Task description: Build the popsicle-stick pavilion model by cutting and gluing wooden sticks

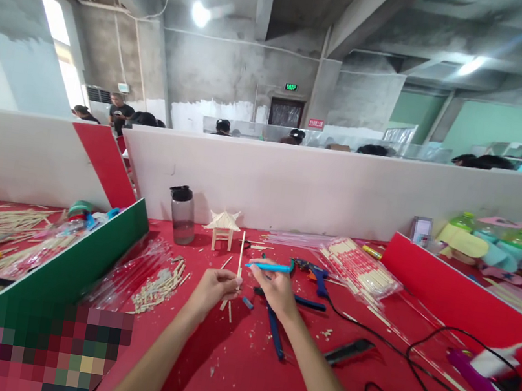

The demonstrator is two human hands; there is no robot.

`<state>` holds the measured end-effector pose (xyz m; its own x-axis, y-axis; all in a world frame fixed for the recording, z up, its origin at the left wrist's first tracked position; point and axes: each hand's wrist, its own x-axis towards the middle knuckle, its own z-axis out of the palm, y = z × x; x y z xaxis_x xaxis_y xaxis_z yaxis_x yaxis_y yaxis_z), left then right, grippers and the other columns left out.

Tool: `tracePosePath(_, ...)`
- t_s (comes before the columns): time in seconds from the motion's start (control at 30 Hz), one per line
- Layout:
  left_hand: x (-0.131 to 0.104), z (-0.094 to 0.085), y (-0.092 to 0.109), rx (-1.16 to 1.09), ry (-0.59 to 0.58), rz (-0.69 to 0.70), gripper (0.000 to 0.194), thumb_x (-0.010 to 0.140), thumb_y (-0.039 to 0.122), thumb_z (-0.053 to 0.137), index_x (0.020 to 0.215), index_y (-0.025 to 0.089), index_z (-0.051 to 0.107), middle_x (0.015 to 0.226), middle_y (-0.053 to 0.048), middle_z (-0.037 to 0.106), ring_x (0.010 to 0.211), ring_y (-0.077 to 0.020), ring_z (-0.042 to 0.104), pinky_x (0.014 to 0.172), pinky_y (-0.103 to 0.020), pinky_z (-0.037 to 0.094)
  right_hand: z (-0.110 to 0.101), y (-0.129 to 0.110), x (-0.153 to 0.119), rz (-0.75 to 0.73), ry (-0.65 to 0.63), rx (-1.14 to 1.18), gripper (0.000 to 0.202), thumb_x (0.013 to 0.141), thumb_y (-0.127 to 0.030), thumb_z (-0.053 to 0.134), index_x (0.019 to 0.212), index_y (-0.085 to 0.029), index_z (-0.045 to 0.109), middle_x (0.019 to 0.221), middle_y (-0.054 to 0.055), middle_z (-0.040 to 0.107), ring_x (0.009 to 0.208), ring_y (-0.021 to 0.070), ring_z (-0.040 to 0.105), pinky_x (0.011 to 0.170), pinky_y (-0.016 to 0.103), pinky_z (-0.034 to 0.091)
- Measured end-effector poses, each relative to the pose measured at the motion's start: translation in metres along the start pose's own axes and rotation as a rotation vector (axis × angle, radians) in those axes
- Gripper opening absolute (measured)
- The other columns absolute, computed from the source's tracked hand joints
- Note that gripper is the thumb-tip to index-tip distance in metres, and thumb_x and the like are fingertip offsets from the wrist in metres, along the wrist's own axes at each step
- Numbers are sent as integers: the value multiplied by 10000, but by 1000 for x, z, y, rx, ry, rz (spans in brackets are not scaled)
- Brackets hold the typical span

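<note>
My left hand (pixel 216 287) pinches a thin wooden stick (pixel 241 251), which stands upright from the fingers. In my right hand (pixel 276 289) is a blue pen (pixel 272 267), held level with its tip close to the stick; whether they touch I cannot tell. Just beyond the hands a small pavilion model (pixel 223 229) made of sticks stands on the red table (pixel 224 373). Blue-handled pliers (pixel 276 332) lie beneath my right hand, their head partly hidden. Beside them is a small blue-grey piece (pixel 247 302). A few short sticks (pixel 230 312) lie under my left hand.
A dark bottle (pixel 182 216) stands back left. Cut sticks (pixel 161 288) are heaped left, near a green divider (pixel 79 260). A glue gun (pixel 315 275) with its black cord, packed sticks (pixel 362 269), a black utility knife (pixel 349 351) and a purple power strip (pixel 492 387) lie right.
</note>
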<state>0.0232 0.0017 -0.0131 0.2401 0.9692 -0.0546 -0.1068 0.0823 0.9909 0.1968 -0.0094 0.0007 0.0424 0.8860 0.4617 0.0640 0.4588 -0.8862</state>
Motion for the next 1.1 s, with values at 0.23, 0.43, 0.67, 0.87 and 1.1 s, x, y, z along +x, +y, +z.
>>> tracePosePath(0.23, 2, 0, -3, 11, -10, 5, 434, 524, 490, 860, 713, 121, 729, 676, -53, 713, 610, -157, 649, 683, -279, 527, 12, 13, -3, 74, -13, 165, 315, 796, -452, 682, 929, -167, 713, 871, 90, 752, 791, 242, 728, 752, 358, 589)
tracePosePath(0.43, 2, 0, -3, 15, -7, 14, 436, 521, 492, 859, 709, 121, 727, 677, -59, 716, 617, -168, 658, 681, -285, 531, 12, 15, -4, 40, 2, 100, 293, 791, -424, 687, 938, -173, 723, 903, 93, 755, 834, 255, 730, 803, 387, 584)
tracePosePath(0.67, 1, 1, -2, 34, -2, 25, 445, 544, 506, 847, 716, 114, 724, 670, -57, 710, 609, -160, 652, 663, -272, 530, 11, 10, -5, 54, 10, 90, 268, 777, -413, 696, 905, -177, 703, 903, 87, 749, 829, 241, 723, 783, 360, 585)
tracePosePath(0.87, 2, 1, -3, 22, -8, 41, 425, 558, 500, 842, 709, 122, 721, 652, -49, 705, 597, -160, 654, 665, -276, 532, 13, 10, -5, 29, 48, 76, 282, 757, -441, 710, 854, -181, 664, 790, 61, 725, 739, 221, 711, 688, 315, 573)
tracePosePath(1.1, 2, 3, -1, 37, 2, 36, 426, 545, 504, 843, 691, 123, 723, 653, -52, 709, 595, -161, 655, 645, -265, 527, 13, 7, -5, 11, 33, 59, 217, 774, -399, 696, 836, -193, 668, 784, 38, 712, 730, 200, 692, 668, 290, 554)
